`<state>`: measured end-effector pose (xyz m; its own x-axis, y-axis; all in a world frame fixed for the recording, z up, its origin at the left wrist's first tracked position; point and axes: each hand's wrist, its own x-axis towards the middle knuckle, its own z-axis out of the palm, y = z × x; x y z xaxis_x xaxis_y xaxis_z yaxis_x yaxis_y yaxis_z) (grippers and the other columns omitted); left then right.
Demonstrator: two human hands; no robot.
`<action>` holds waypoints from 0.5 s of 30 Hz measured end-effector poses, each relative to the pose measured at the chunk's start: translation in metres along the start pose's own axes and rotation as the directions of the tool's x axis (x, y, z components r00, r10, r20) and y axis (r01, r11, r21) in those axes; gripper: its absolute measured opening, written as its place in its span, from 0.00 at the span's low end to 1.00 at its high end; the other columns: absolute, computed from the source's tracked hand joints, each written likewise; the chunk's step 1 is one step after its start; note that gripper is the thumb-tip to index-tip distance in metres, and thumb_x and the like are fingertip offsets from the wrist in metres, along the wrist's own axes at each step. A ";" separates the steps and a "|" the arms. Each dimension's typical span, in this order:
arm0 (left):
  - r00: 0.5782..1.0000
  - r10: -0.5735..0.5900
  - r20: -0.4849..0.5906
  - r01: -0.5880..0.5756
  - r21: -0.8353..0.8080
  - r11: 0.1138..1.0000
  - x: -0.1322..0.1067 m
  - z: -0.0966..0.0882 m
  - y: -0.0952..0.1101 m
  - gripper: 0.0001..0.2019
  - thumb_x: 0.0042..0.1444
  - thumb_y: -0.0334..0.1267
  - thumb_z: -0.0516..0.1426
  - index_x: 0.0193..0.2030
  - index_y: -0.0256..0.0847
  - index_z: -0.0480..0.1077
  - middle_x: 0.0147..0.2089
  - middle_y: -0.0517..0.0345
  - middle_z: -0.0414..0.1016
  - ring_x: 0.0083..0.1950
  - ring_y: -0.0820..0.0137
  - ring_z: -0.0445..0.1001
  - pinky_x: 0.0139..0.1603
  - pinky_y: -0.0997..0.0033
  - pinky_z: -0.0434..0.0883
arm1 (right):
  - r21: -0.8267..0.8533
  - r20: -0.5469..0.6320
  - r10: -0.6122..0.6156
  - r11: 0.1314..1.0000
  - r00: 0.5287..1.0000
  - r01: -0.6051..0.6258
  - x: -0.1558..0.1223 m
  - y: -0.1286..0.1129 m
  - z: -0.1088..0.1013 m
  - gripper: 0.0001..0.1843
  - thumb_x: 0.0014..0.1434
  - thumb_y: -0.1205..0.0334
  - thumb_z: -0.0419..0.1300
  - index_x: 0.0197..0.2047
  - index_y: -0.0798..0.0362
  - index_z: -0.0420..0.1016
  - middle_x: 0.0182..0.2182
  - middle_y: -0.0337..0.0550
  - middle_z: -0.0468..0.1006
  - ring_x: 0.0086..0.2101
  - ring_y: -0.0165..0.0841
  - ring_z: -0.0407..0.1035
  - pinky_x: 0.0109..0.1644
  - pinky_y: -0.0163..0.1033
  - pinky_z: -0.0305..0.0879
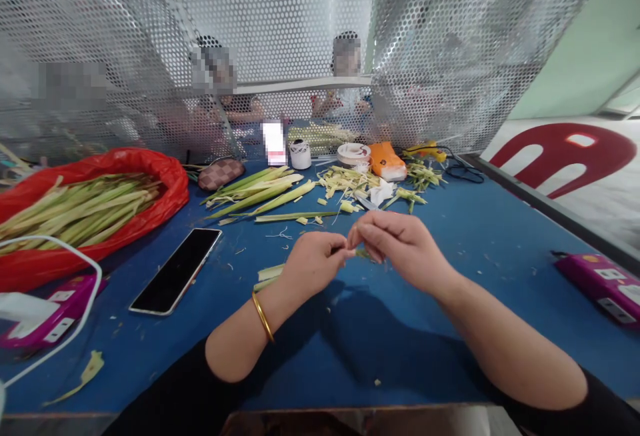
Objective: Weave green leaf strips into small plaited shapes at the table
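Over the middle of the blue table, my left hand (317,259) and my right hand (403,243) meet, both closed in a pinch. A small green leaf piece (363,253) shows between their fingertips; the fingers cover most of it. Short pale-green leaf strips (270,275) lie beside my left wrist. Beyond my hands are long green leaves (260,195) and a heap of cut leaf scraps (345,181). Folded leaf pieces (411,197) lie to their right, near a white crumpled tissue (382,192).
At left, a red plastic bag (175,179) holds many long leaves. A black-screened phone (176,273) lies near a purple power strip (65,313) and white cable. Along the back are a tape roll (354,154), an orange packet (387,161) and a perforated metal screen (280,16).
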<state>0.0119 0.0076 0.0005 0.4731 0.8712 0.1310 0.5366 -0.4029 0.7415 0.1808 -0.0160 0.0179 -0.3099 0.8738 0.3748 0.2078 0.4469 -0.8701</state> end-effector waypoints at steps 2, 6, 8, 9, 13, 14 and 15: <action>0.988 0.038 0.150 -0.027 -0.075 0.997 -0.002 -0.001 0.003 0.10 0.52 0.33 0.54 0.27 0.43 0.77 0.23 0.62 0.75 0.26 0.72 0.71 0.29 0.75 0.65 | 0.117 -0.004 0.134 0.984 0.991 -0.133 0.005 0.004 -0.008 0.15 0.63 0.58 0.53 0.31 0.55 0.75 0.18 0.35 0.67 0.18 0.25 0.55 0.23 0.33 0.53; 0.961 0.077 0.267 -0.011 -0.239 0.971 -0.006 -0.005 0.010 0.08 0.54 0.36 0.56 0.30 0.42 0.77 0.25 0.59 0.76 0.27 0.72 0.72 0.31 0.75 0.67 | 0.246 -0.039 0.273 0.935 0.961 -0.256 0.016 0.024 -0.010 0.13 0.57 0.57 0.56 0.27 0.56 0.74 0.23 0.39 0.74 0.17 0.22 0.53 0.21 0.32 0.50; 0.972 0.057 0.229 0.015 -0.301 0.953 -0.006 -0.008 0.013 0.07 0.54 0.36 0.56 0.31 0.41 0.76 0.25 0.59 0.75 0.26 0.73 0.71 0.30 0.75 0.68 | 0.186 -0.068 0.317 0.935 0.946 -0.300 0.019 0.035 -0.007 0.14 0.56 0.56 0.55 0.25 0.56 0.71 0.22 0.39 0.73 0.16 0.23 0.53 0.20 0.32 0.51; 0.980 0.046 0.194 0.020 -0.324 0.946 -0.006 -0.011 0.014 0.06 0.53 0.36 0.57 0.32 0.40 0.76 0.25 0.59 0.75 0.26 0.73 0.70 0.30 0.75 0.68 | 0.123 -0.078 0.332 0.939 0.940 -0.321 0.020 0.041 -0.006 0.14 0.56 0.56 0.53 0.25 0.55 0.70 0.20 0.38 0.71 0.16 0.23 0.53 0.20 0.32 0.50; 0.999 0.019 0.036 -0.004 -0.378 0.926 -0.005 -0.019 0.017 0.05 0.54 0.37 0.58 0.33 0.40 0.74 0.27 0.59 0.74 0.26 0.75 0.69 0.29 0.76 0.68 | -0.151 -0.075 0.297 0.940 0.952 -0.305 0.019 0.050 0.000 0.12 0.54 0.62 0.53 0.21 0.54 0.67 0.15 0.33 0.63 0.17 0.26 0.55 0.22 0.32 0.50; 1.000 0.009 -0.010 -0.012 -0.389 0.921 -0.004 -0.021 0.017 0.05 0.54 0.38 0.58 0.33 0.39 0.74 0.27 0.59 0.74 0.26 0.75 0.69 0.29 0.76 0.68 | -0.189 -0.061 0.277 0.940 0.959 -0.284 0.018 0.049 0.002 0.11 0.53 0.64 0.53 0.20 0.54 0.67 0.15 0.34 0.64 0.18 0.26 0.56 0.23 0.32 0.50; 0.998 -0.002 -0.060 -0.022 -0.395 0.918 -0.004 -0.022 0.016 0.06 0.54 0.38 0.58 0.34 0.39 0.74 0.27 0.60 0.74 0.26 0.75 0.69 0.30 0.76 0.69 | -0.237 -0.045 0.254 0.937 0.966 -0.257 0.016 0.047 0.003 0.10 0.52 0.67 0.54 0.20 0.53 0.66 0.16 0.34 0.64 0.19 0.27 0.57 0.25 0.32 0.50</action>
<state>0.0034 0.0042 0.0261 0.4296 0.8871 0.1687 0.2062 -0.2782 0.9381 0.1824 0.0180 -0.0179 -0.2046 0.9663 0.1559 0.4944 0.2395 -0.8356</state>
